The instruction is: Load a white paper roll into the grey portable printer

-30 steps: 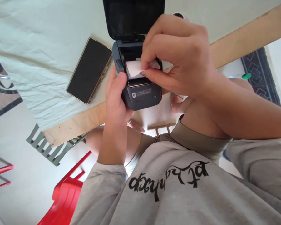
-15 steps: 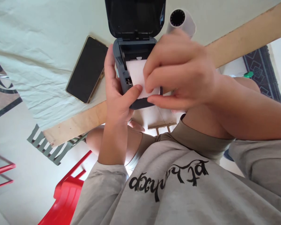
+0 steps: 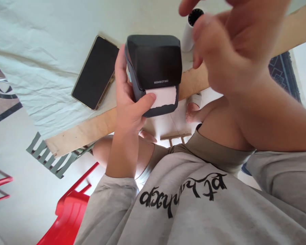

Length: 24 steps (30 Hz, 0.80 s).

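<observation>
A small dark label printer (image 3: pixel 154 63) sits at the near edge of the table with its lid down. A strip of white paper (image 3: pixel 164 97) sticks out of its front slot. My left hand (image 3: pixel 129 102) grips the printer's left side, thumb resting on the edge of the paper. Lifted above and to the right of the printer is my right hand (image 3: pixel 229 47), blurred, fingers apart and holding nothing. A white paper roll (image 3: pixel 190 32) lies just behind the printer, partly hidden by my right hand.
A black phone (image 3: pixel 95 73) lies face up on the pale cloth (image 3: pixel 40 51) left of the printer. The table's bare wooden edge (image 3: pixel 86 132) runs diagonally. Below are my knees, a red plastic chair (image 3: pixel 68 211) and a grey slatted piece (image 3: pixel 48 158).
The printer lid went from open to shut over the paper. My right hand let go of the paper strip and rose up to the right. My left thumb stays on the paper.
</observation>
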Each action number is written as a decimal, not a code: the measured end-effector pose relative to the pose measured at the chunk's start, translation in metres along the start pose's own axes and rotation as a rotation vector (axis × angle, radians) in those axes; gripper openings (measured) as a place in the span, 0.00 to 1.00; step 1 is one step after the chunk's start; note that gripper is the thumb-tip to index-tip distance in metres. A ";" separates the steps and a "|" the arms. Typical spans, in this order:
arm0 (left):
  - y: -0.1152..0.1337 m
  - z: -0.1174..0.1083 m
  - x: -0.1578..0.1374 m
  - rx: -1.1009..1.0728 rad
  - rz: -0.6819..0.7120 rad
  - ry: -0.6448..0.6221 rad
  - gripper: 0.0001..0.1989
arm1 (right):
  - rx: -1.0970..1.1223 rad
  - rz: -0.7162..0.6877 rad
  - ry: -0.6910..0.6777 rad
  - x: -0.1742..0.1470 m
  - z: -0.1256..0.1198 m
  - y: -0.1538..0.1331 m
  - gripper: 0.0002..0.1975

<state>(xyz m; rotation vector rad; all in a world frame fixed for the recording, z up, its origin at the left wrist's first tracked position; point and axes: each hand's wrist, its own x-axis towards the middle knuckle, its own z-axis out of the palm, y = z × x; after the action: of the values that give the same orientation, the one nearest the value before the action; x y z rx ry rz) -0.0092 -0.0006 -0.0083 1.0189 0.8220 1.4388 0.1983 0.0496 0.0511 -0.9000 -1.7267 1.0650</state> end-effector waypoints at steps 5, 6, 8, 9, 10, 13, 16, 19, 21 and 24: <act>-0.002 -0.003 0.007 -0.120 0.000 -0.029 0.47 | -0.241 -0.273 -0.275 0.004 0.010 0.019 0.34; -0.001 -0.001 0.006 -0.135 0.017 -0.044 0.43 | -0.192 -0.279 -0.301 0.006 0.014 0.027 0.40; 0.001 0.004 0.003 -0.149 0.046 -0.044 0.31 | -0.108 -0.276 -0.349 0.011 0.020 0.041 0.48; 0.002 0.007 0.001 -0.148 0.048 -0.036 0.25 | -0.071 -0.270 -0.369 0.013 0.022 0.046 0.50; 0.004 0.009 -0.001 -0.144 0.044 -0.030 0.21 | -0.037 -0.251 -0.389 0.014 0.024 0.050 0.50; 0.007 0.011 -0.004 -0.123 0.021 -0.040 0.21 | 0.045 -0.243 -0.401 0.019 0.027 0.060 0.47; 0.003 0.013 -0.007 -0.129 0.096 -0.016 0.24 | 0.084 -0.296 -0.365 0.021 0.029 0.068 0.43; -0.009 0.020 -0.009 -0.201 0.382 0.125 0.25 | 0.115 -0.270 -0.335 0.024 0.032 0.075 0.40; -0.017 0.022 -0.008 -0.218 0.530 0.227 0.27 | 0.138 -0.226 -0.341 0.026 0.034 0.076 0.45; -0.021 0.017 0.000 -0.206 0.562 0.327 0.29 | 0.149 -0.144 -0.335 0.025 0.034 0.071 0.53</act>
<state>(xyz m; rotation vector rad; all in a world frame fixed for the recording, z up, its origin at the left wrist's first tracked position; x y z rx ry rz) 0.0146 0.0005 -0.0214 0.9048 0.6171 2.1654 0.1669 0.0885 -0.0150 -0.5154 -1.9208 1.2824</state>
